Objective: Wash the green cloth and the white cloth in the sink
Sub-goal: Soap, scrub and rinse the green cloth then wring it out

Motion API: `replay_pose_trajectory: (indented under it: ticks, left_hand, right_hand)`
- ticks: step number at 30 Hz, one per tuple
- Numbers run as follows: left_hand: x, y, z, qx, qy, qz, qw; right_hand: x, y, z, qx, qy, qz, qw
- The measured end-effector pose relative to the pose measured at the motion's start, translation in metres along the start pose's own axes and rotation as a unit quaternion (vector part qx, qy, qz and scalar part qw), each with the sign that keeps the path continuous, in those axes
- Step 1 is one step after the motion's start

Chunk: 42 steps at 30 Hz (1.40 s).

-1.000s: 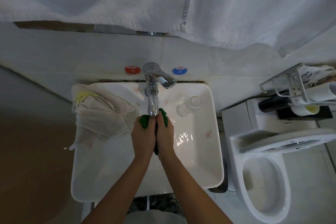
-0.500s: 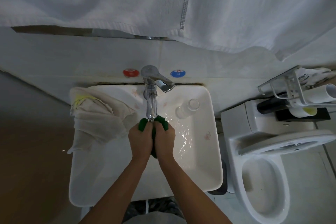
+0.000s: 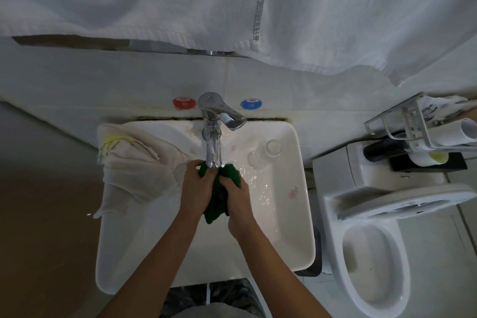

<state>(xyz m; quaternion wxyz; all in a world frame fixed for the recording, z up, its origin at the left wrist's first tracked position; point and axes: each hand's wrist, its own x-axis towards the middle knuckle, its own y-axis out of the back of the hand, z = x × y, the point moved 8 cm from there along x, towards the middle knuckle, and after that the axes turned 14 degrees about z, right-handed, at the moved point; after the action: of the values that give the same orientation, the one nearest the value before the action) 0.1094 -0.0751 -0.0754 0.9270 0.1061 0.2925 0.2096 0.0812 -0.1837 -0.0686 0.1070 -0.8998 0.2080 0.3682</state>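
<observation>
Overhead, head cam: both hands, left point(image 3: 195, 190) & right point(image 3: 236, 197), grip a bunched green cloth point(image 3: 216, 201) under the chrome faucet point(image 3: 214, 147), over the white sink point(image 3: 296, 214). White cloth point(image 3: 134, 170) drapes the sink's left rim.

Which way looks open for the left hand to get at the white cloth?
Probably straight to its left: the white cloth lies draped over the sink edge beside the left hand, nothing between, though that hand grips the green cloth.
</observation>
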Motion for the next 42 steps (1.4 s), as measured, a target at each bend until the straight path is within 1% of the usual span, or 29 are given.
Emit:
replay_pose_trajectory:
  ticks: [3, 5, 7, 10, 11, 15, 18, 20, 22, 24, 26, 28, 32, 35, 37, 39, 41, 42]
  left_hand:
    - [-0.011, 0.006, 0.007, 0.035, -0.073, 0.057, 0.995]
    - [-0.026, 0.003, 0.012, 0.042, -0.125, 0.06, 0.989]
    - [-0.035, 0.001, 0.01, 0.047, -0.15, 0.059, 0.986]
    - [-0.029, 0.004, -0.002, 0.053, -0.102, 0.068, 0.991]
    - [-0.029, 0.006, -0.005, 0.056, -0.085, 0.079, 0.992]
    - [-0.037, 0.009, 0.0, 0.041, -0.063, 0.108, 0.991]
    - [-0.04, 0.012, 0.001, 0.012, -0.045, 0.125, 0.991]
    - [-0.038, 0.015, 0.0, -0.01, -0.028, 0.134, 0.991]
    - [-0.034, 0.016, 0.001, -0.022, -0.029, 0.138, 0.99]
    - [-0.03, 0.016, 0.006, -0.03, -0.043, 0.134, 0.99]
    - [-0.026, 0.017, 0.012, -0.024, -0.064, 0.134, 0.989]
    - [-0.022, 0.018, 0.015, -0.024, -0.073, 0.133, 0.988]
    - [-0.012, 0.018, 0.006, -0.067, -0.053, 0.115, 0.99]
    - [-0.015, 0.016, 0.006, -0.092, -0.05, 0.084, 0.991]
    - [-0.022, 0.014, 0.011, -0.112, -0.052, 0.056, 0.991]
    - [-0.026, 0.01, 0.009, -0.131, -0.03, 0.022, 0.991]
    - [-0.028, 0.006, 0.008, -0.145, -0.021, -0.007, 0.989]
    - [-0.028, 0.005, 0.009, -0.142, -0.033, -0.016, 0.989]
  right_hand:
    - [0.0, 0.004, -0.004, 0.018, 0.048, 0.055, 0.997]
    - [0.002, 0.005, -0.009, 0.024, 0.084, 0.083, 0.993]
    - [0.003, 0.004, -0.012, 0.008, 0.104, 0.082, 0.991]
    - [0.0, -0.004, -0.004, 0.009, 0.08, 0.032, 0.996]
    - [-0.002, -0.006, -0.001, 0.014, 0.07, 0.031, 0.997]
    - [-0.004, -0.002, 0.005, -0.016, 0.069, 0.081, 0.994]
    - [-0.001, 0.003, 0.005, -0.012, 0.064, 0.099, 0.993]
    - [0.002, 0.004, 0.003, -0.039, 0.079, 0.11, 0.99]
    - [0.004, 0.002, -0.003, -0.069, 0.112, 0.115, 0.985]
    - [0.004, -0.002, -0.008, -0.078, 0.136, 0.116, 0.981]
    - [0.006, -0.006, -0.009, -0.08, 0.14, 0.117, 0.98]
    - [0.009, -0.011, -0.005, -0.077, 0.105, 0.097, 0.987]
    - [0.01, -0.02, 0.002, -0.059, 0.006, 0.015, 0.998]
    - [0.011, -0.015, 0.005, -0.105, -0.035, -0.004, 0.994]
    - [0.015, -0.01, 0.003, -0.153, -0.003, 0.006, 0.988]
    - [0.017, -0.009, -0.003, -0.195, 0.06, 0.023, 0.979]
    - [0.016, -0.006, -0.01, -0.183, 0.108, 0.052, 0.976]
    - [0.015, -0.003, -0.012, -0.152, 0.118, 0.064, 0.979]
